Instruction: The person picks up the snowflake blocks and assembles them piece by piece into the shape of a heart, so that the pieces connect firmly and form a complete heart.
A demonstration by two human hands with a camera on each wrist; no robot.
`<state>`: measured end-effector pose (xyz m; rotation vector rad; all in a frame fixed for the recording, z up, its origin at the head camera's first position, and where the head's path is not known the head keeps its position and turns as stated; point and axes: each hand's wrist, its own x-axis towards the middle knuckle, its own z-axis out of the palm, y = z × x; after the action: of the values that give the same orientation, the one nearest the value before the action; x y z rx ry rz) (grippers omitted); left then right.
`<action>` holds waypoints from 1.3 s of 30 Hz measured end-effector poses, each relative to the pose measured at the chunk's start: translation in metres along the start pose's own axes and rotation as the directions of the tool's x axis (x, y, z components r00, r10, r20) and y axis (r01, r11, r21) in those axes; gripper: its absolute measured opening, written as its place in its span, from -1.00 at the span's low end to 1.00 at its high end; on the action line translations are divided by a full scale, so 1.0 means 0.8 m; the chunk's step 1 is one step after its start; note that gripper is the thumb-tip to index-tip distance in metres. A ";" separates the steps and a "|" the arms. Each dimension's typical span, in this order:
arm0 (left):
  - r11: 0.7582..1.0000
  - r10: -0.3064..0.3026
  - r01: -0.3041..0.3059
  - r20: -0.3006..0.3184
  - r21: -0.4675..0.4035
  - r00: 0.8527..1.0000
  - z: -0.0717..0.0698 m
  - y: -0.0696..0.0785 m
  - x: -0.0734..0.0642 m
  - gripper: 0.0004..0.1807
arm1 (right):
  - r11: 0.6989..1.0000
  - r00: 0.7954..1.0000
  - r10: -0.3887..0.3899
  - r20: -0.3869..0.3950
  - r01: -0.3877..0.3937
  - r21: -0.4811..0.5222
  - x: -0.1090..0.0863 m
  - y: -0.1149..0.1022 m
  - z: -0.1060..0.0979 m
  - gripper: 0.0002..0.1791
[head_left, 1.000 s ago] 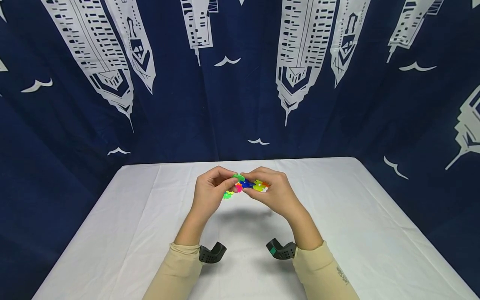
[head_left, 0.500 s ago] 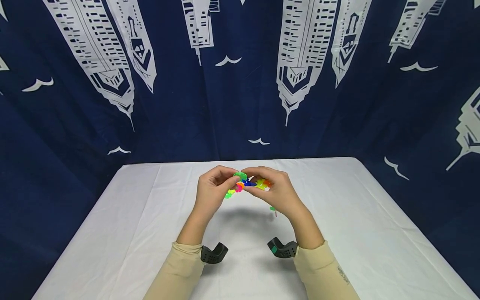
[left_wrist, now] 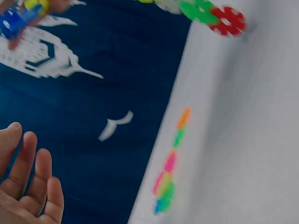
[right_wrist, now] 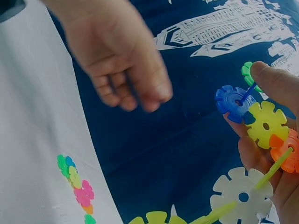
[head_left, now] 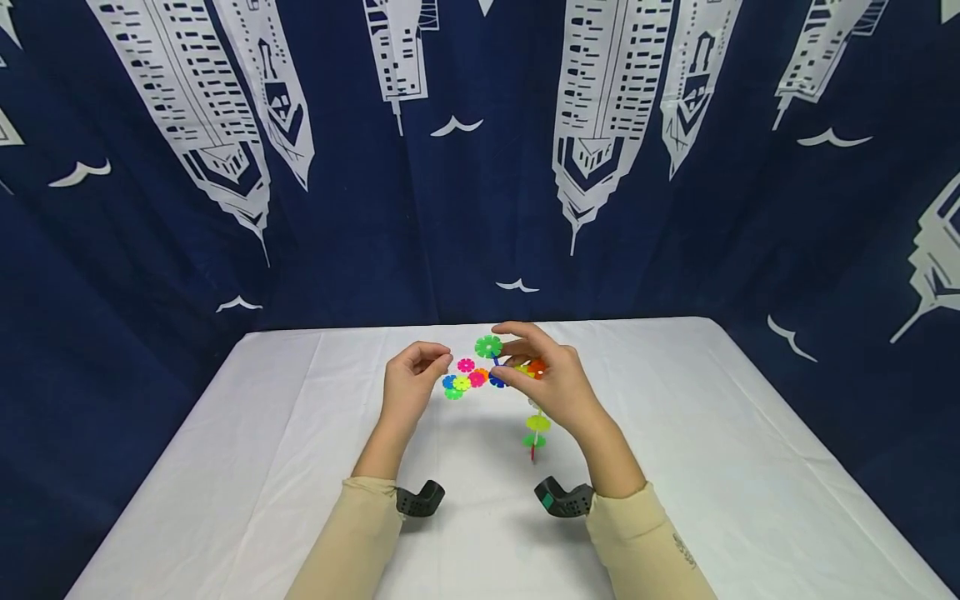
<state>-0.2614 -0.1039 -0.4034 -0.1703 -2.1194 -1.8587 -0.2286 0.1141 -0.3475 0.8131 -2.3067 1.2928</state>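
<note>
My right hand (head_left: 551, 379) pinches a chain of notched plastic discs between thumb and fingers. In the right wrist view a blue disc (right_wrist: 235, 103), a yellow disc (right_wrist: 266, 125) and an orange disc (right_wrist: 285, 151) sit by its fingers, with a white disc (right_wrist: 243, 196) below. A green disc (head_left: 488, 347) sticks up at the upper end. From the hand hangs a strand with a yellow-green disc (head_left: 537, 423) and a red disc (left_wrist: 228, 21). My left hand (head_left: 411, 383) is apart from the chain, fingers loosely bent and holding nothing.
Several small discs lie close together on the white table (head_left: 300, 467), among them a pink disc (head_left: 466, 365) and a blue disc (head_left: 449, 382), beyond and between my hands. A dark blue curtain (head_left: 450, 225) with white building prints hangs behind the table's far edge.
My left hand has let go of the chain and moved left. My right hand keeps hold; the green disc now stands clear, and the hanging strand and discs on the table show more fully.
</note>
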 end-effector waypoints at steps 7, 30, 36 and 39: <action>0.969 -0.017 0.011 0.024 0.247 1.000 0.001 -0.051 0.007 -0.79 | 1.000 1.000 0.009 -0.007 -0.009 0.011 0.000 0.001 -0.003 -0.49; 0.738 -0.126 0.000 0.138 0.674 0.982 0.026 -0.100 0.032 -0.62 | 1.000 1.000 0.012 -0.001 -0.012 0.028 0.000 0.010 -0.006 -0.50; 0.757 -0.136 0.004 0.152 0.654 0.979 0.025 -0.097 0.026 -0.67 | 0.999 1.000 0.012 0.009 -0.013 0.033 0.000 0.012 -0.003 -0.51; 0.779 -0.134 0.004 0.160 0.627 0.978 0.023 -0.099 0.024 -0.70 | 1.000 1.000 0.016 0.013 -0.016 0.022 0.000 0.013 -0.003 -0.51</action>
<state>-0.3057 -0.1000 -0.4741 -0.1207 -2.7885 -1.0974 -0.2354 0.1201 -0.3530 0.8142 -2.3169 1.3258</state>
